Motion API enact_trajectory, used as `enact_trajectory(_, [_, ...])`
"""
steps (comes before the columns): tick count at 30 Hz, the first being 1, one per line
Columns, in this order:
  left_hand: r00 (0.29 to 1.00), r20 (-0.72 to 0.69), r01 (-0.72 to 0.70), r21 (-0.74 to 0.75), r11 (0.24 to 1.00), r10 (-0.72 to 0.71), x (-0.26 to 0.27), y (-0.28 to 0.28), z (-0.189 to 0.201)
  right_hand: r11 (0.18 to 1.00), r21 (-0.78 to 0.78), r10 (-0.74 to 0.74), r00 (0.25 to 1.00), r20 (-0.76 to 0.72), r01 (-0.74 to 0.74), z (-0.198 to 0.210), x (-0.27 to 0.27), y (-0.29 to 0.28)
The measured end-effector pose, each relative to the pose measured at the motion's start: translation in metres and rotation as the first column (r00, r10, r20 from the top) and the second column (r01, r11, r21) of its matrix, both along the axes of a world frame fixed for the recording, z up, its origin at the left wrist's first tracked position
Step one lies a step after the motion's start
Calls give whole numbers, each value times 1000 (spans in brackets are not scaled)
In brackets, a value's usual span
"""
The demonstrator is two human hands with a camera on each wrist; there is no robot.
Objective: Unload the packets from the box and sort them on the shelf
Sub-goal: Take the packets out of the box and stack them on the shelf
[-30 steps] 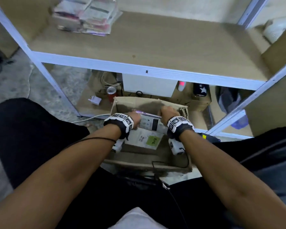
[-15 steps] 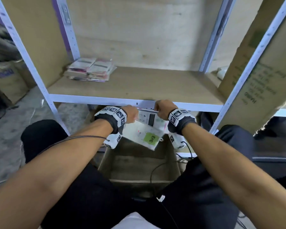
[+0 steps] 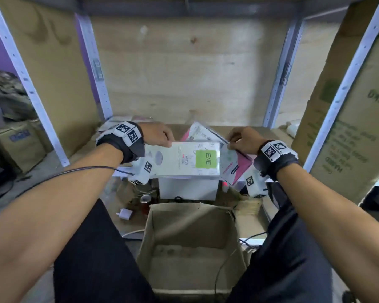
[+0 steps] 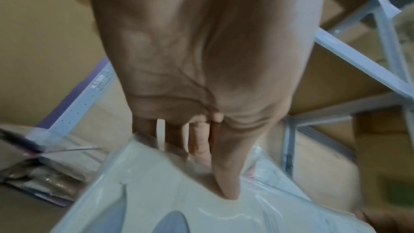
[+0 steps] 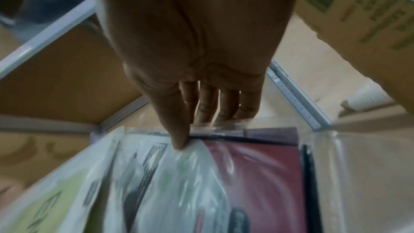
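Observation:
A white packet with a green label [image 3: 184, 160] is level with the shelf's front edge, gripped at its left end by my left hand [image 3: 169, 142], thumb on top [image 4: 226, 183]. Pink and white packets [image 3: 236, 166] fan out to its right, pinched at their top edge by my right hand [image 3: 230, 145]. In the right wrist view the thumb [image 5: 179, 137] presses clear wrap over a red packet [image 5: 257, 174]. The open cardboard box [image 3: 190, 224] stands on the floor between my knees, its bare bottom showing. A stack of packets [image 3: 106, 126] lies at the shelf's back left, partly hidden by my wrist.
The wooden shelf board [image 3: 177, 127] runs between white metal uprights [image 3: 278, 79]. A tall printed carton [image 3: 348, 138] leans at the right. Cardboard boxes [image 3: 20, 143] sit on the floor at left. Under the shelf are a white box [image 3: 188, 190], a white charger [image 3: 124, 214] and cables.
Both hands lifted the packets out of the box up to shelf height. The bundle has spread: the white packet stays with the left hand, the pink ones swing right.

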State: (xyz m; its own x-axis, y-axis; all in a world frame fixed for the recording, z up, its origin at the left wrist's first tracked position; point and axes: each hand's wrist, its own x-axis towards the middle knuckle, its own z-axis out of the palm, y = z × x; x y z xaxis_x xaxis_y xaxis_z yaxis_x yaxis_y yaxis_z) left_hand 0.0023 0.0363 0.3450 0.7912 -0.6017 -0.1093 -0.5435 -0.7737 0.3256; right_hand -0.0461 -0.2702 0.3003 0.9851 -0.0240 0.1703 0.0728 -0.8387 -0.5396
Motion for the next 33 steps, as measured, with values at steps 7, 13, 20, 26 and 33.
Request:
enact_trajectory(7, [941, -301, -279, -434, 856, 154, 54, 27, -13, 831, 553, -12, 995, -98, 65, -9, 23, -2])
enact_trajectory(13, [782, -615, -592, -681, 432, 102, 80, 31, -44, 603, 793, 25, 992, -124, 84, -25, 62, 29])
enact_trajectory(20, [692, -678, -720, -668, 185, 248, 131, 49, -72, 462, 878, 72, 982, -176, 123, -36, 136, 77])
enact_trajectory(26, [663, -656, -724, -685, 84, 362, 185, 87, -69, 378, 915, 125, 972, -198, 138, -34, 201, 133])
enact_trajectory(33, [609, -603, -725, -687, 53, 515, 248, 146, -61, 368, 914, 191, 948, -255, 172, -33, 262, 195])
